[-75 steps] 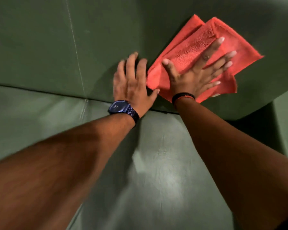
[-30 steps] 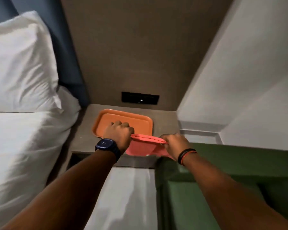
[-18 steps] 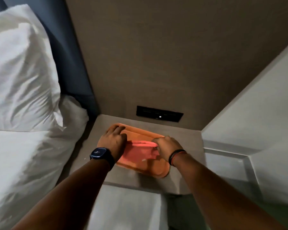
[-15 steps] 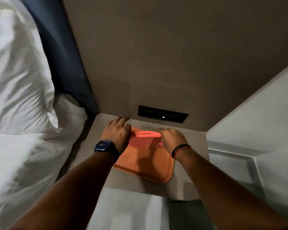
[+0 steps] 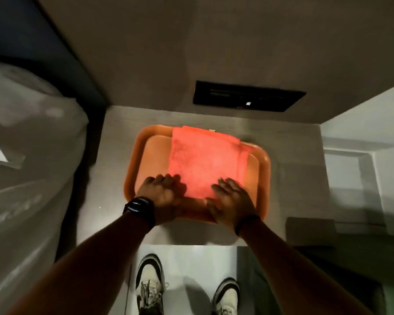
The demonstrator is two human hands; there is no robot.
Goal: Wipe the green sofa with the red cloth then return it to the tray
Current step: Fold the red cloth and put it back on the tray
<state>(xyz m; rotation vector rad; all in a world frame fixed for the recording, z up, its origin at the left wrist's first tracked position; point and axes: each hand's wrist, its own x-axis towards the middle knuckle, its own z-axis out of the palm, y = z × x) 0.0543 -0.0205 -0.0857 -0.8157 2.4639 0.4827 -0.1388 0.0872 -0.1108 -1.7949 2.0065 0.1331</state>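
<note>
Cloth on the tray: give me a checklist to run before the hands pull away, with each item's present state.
1. Cloth lies on the tray: ok.
2. Cloth flat and folded: ok.
3. Cloth fully inside the rim: not ok, its far edge lies over the far rim.
4. Left hand has let go: cannot tell, its fingers sit at the near left corner.
5. Right hand has let go: cannot tell, its fingers rest on the near edge.
6. Tray sits fully on the side table: ok.
</note>
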